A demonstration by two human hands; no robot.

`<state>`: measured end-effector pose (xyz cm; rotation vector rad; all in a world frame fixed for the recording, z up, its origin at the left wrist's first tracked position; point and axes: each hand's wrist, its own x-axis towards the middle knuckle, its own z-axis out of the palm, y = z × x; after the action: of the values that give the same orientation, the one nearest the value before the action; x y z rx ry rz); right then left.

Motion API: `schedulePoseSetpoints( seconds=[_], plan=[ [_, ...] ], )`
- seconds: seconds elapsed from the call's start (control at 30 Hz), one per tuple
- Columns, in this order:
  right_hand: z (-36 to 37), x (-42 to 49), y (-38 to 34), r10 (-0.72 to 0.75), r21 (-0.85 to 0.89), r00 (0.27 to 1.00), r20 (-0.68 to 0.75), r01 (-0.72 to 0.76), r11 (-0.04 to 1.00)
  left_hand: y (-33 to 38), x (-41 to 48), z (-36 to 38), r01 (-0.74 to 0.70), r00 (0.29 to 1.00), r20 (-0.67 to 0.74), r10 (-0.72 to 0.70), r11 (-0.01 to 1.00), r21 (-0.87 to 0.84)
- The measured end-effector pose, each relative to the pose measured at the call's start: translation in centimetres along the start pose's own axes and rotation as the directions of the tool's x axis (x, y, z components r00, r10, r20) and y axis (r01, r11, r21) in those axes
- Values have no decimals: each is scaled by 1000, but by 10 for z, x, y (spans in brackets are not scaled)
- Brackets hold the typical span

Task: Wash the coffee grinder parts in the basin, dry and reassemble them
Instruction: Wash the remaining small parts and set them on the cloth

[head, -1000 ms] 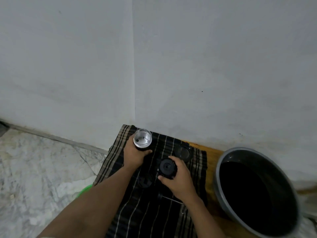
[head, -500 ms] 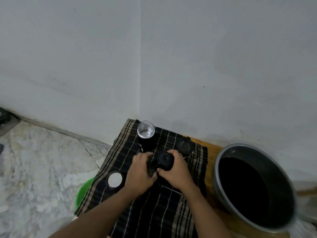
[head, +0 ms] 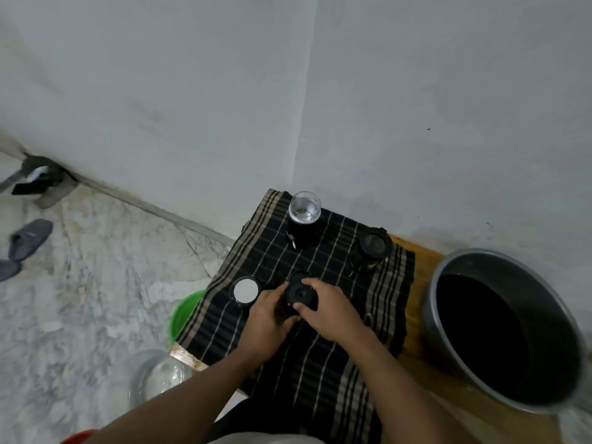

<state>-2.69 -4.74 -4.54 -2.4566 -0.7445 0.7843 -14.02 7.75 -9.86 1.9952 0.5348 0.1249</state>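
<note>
While the left hand [head: 267,317] and right hand [head: 331,310] clasp the grinder piece [head: 299,293], skewed twisting may jam it. It could also drop.

A person's left hand [head: 268,322] and right hand [head: 333,313] hold a black grinder part [head: 300,294] over the striped cloth [head: 320,379] at mid-surface. A clear-topped jar [head: 304,209] stands near the far left corner, a white-faced lid [head: 245,290] by the left edge and a dark basin [head: 431,302] at the right end.

Woven plaid cloth [head: 320,363] covers a glossy wooden desk [head: 419,261]; the clear jar [head: 304,208] looks glassy, the grey basin [head: 499,277] matt, the floor [head: 96,283] marble.
</note>
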Motion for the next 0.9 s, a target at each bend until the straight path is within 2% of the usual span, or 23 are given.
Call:
schedulePoseSetpoints(
  seconds=[0.13,0.5,0.67,0.9],
  plan=[
    [13,6,-6,-59,-104,998,31,62,993,-12,-7,-3,23,999,-25,-23,1000,5],
    [26,5,1,-60,-396,994,96,94,913,-24,-13,5,50,991,109,-74,977,208],
    [28,5,1,-74,-412,996,44,86,907,-27,-14,6,45,993,94,-65,978,204],
    [21,0,4,-77,-312,997,24,81,947,-18,-17,4,-7,997,78,-6,986,167]
  ],
)
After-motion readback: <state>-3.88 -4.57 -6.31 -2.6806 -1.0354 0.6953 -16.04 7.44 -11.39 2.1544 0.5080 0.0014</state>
